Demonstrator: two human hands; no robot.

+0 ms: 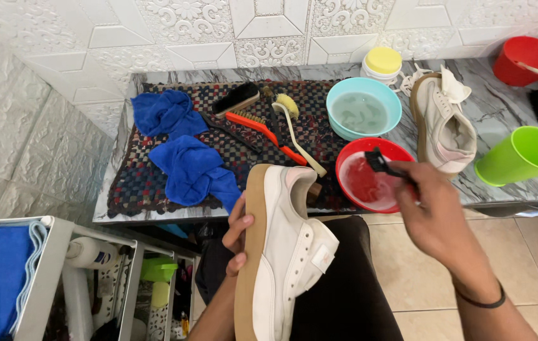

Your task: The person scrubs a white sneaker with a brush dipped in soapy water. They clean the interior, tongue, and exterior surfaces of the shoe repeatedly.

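1. Marble worktop [502,120] against a tiled wall; a woven mat [136,183] covers its left half.
2. Two white sneakers: one [284,252] held upright in front of the worktop's front edge, tan sole toward the left hand [238,232], whose fingers wrap around the sole; the second sneaker [442,120] lies on the worktop right of centre.
3. Two blue cloths [183,145] on the mat's left part.
4. Containers: red bowl [370,183] at the front edge, soapy liquid inside; teal bowl [363,107] behind it, water inside; green cup [521,155] at the right, contents hidden; red bucket [528,60] in the back right corner.
5. Right hand [436,215] closed on a small black brush [379,163] over the red bowl.
6. Three other brushes [262,120] at mat centre.
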